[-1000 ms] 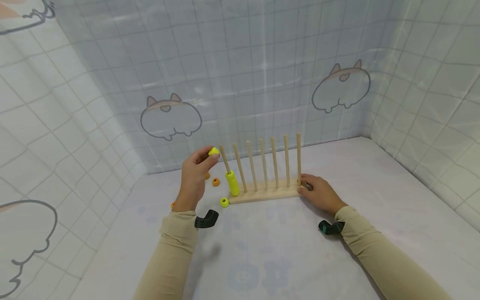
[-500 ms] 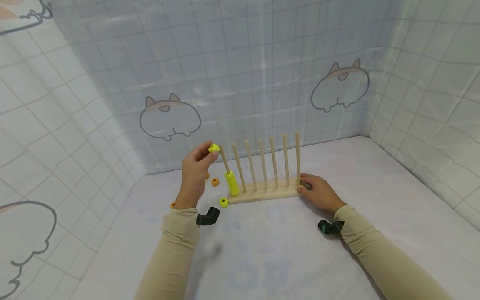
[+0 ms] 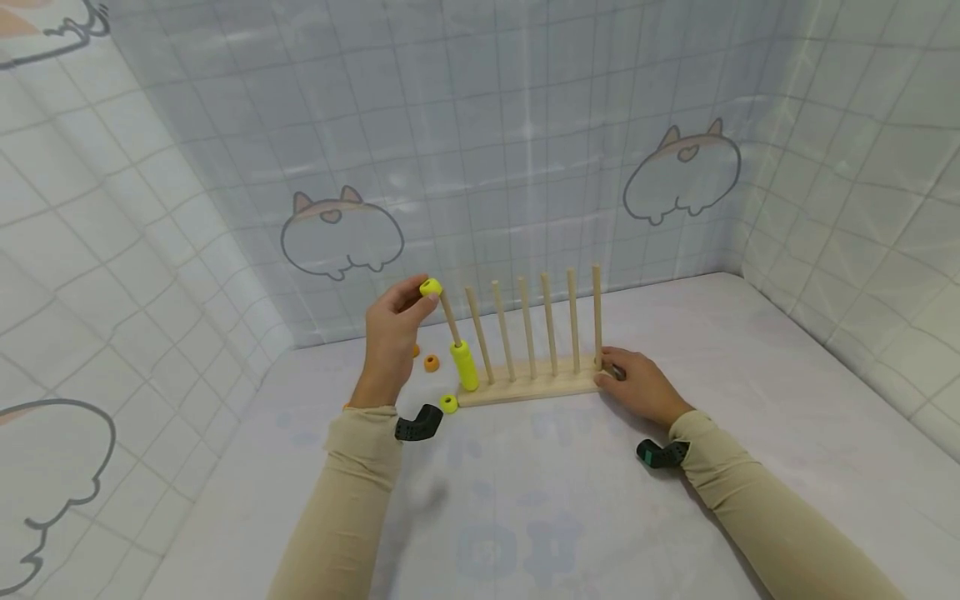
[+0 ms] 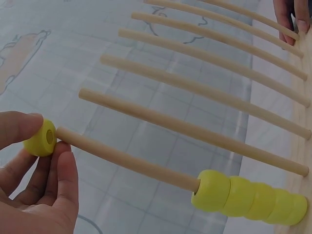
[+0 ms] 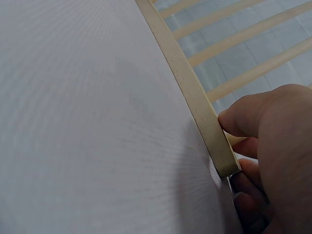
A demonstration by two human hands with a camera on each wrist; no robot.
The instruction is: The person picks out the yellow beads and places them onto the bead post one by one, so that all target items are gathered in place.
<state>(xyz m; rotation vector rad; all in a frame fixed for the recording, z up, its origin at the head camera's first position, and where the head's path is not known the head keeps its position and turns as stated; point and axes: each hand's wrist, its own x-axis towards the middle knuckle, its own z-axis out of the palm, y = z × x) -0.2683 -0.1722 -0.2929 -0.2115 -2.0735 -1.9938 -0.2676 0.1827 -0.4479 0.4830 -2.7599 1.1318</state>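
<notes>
My left hand pinches a yellow bead between thumb and fingers at the top of the leftmost wooden peg. In the left wrist view the bead's hole faces the peg's tip, right beside it. Lower on that peg sits a stack of several yellow beads, down against the base. With thumb and fingers, my right hand grips the right end of the pegged rack's wooden base; the right wrist view shows the thumb at the base's edge.
Several bare pegs rise along the rack to the right. One loose yellow bead lies by the base's left end. Behind the left hand are orange beads, one partly hidden. A patterned sheet wall stands behind the table.
My left hand has lifted the yellow bead a little and tilted it, bringing it to the leftmost peg's tip. The right hand and the rack have stayed in place.
</notes>
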